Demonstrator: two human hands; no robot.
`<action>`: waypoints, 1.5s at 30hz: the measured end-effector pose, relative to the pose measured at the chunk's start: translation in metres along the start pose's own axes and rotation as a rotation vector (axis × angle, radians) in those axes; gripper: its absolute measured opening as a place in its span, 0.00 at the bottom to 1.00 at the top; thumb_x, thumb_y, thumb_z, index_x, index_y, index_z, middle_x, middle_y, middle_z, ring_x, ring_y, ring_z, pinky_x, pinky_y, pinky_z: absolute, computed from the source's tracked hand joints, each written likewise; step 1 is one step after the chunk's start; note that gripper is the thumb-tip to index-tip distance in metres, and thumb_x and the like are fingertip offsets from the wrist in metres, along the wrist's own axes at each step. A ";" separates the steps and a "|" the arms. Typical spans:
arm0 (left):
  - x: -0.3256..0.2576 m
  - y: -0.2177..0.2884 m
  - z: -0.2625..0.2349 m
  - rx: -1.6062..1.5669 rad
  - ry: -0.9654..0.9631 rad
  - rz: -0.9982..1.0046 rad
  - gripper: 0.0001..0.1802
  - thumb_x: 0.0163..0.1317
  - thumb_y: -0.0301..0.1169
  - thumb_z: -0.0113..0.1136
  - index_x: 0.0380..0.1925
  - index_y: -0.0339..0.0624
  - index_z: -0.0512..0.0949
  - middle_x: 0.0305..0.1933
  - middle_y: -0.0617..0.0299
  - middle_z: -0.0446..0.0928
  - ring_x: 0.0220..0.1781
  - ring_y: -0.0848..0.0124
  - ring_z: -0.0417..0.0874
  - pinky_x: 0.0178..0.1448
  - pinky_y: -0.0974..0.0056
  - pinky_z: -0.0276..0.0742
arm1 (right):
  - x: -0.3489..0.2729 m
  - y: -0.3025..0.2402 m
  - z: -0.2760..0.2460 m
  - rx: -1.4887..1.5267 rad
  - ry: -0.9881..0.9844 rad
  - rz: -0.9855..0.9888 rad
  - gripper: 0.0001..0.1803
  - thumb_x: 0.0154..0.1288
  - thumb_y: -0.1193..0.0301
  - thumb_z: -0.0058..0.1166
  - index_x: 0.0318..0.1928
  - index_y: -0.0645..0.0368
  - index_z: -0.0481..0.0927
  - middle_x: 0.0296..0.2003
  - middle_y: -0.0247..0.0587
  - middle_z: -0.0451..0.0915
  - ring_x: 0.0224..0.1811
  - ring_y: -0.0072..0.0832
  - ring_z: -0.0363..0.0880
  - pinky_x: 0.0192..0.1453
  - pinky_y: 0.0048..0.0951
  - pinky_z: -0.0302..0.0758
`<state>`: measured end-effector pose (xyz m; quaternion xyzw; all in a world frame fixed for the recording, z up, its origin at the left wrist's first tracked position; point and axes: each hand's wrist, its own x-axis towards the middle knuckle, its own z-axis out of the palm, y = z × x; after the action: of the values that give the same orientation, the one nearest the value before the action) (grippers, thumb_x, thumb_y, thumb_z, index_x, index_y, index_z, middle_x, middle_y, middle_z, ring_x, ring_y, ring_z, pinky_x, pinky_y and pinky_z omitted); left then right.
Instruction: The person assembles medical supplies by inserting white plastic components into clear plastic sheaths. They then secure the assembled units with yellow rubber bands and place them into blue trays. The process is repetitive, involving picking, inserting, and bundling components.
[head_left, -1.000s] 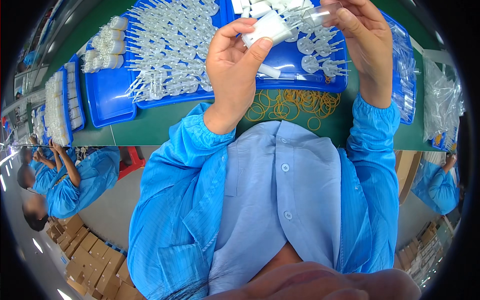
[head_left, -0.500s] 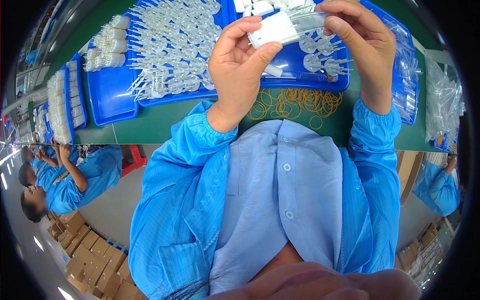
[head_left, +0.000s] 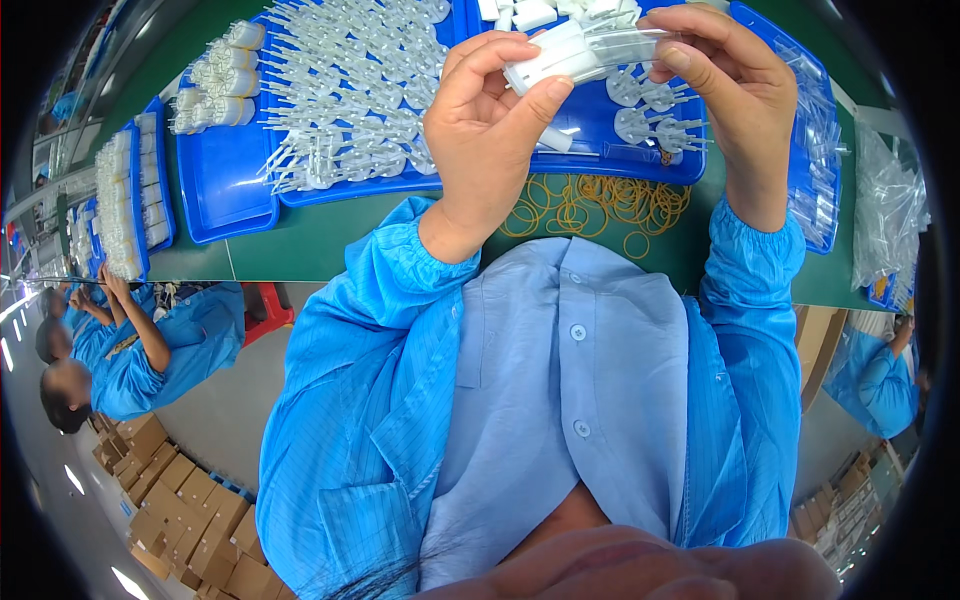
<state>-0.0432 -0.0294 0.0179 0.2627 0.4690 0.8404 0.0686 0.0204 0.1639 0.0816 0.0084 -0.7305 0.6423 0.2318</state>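
Pinched between the thumb and fingers of my left hand (head_left: 482, 150) is a white plastic block (head_left: 548, 62), held tilted above the trays. A clear, thin plastic piece (head_left: 628, 46) runs from the block's right end to my right hand (head_left: 745, 90). My right thumb and fingers grip its far end, and the piece looks bowed. How it meets the block is hard to make out. Below the hands lie a white cylindrical part (head_left: 556, 140) and several translucent pronged parts (head_left: 660, 130), in a blue tray (head_left: 610, 160).
Yellow rubber bands (head_left: 600, 205) lie on the green table (head_left: 330, 258). Pronged parts (head_left: 350, 100) crowd a tray at left, beside banded white bundles (head_left: 230, 80). Clear strips (head_left: 815, 150) fill the right tray, near a plastic bag (head_left: 890, 200). Co-workers (head_left: 150, 350) sit at left.
Both hands have shifted slightly right. The white block has tilted a little, and the clear piece, which looked flatter before, now curves between the hands.
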 end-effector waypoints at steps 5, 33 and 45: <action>-0.001 0.002 0.001 0.053 0.008 -0.001 0.18 0.59 0.16 0.66 0.50 0.31 0.78 0.56 0.58 0.66 0.57 0.68 0.76 0.62 0.65 0.77 | 0.000 0.002 0.009 0.047 0.003 0.040 0.11 0.60 0.83 0.62 0.44 0.71 0.83 0.37 0.45 0.83 0.34 0.26 0.84 0.37 0.22 0.81; 0.002 -0.002 -0.009 0.191 0.017 0.011 0.10 0.59 0.20 0.68 0.41 0.35 0.82 0.51 0.59 0.71 0.50 0.72 0.77 0.53 0.69 0.77 | 0.002 0.006 0.010 -0.142 -0.102 -0.112 0.11 0.60 0.84 0.62 0.44 0.68 0.83 0.40 0.46 0.84 0.39 0.26 0.83 0.44 0.23 0.80; 0.002 0.000 -0.001 -0.058 0.016 -0.135 0.13 0.60 0.16 0.65 0.42 0.37 0.74 0.52 0.58 0.72 0.51 0.71 0.80 0.54 0.69 0.78 | 0.002 0.011 0.002 0.025 -0.095 0.001 0.10 0.63 0.83 0.59 0.45 0.66 0.80 0.43 0.45 0.84 0.40 0.24 0.82 0.46 0.23 0.80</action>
<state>-0.0458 -0.0295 0.0184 0.2217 0.4616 0.8492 0.1292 0.0149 0.1649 0.0716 0.0416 -0.7326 0.6504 0.1964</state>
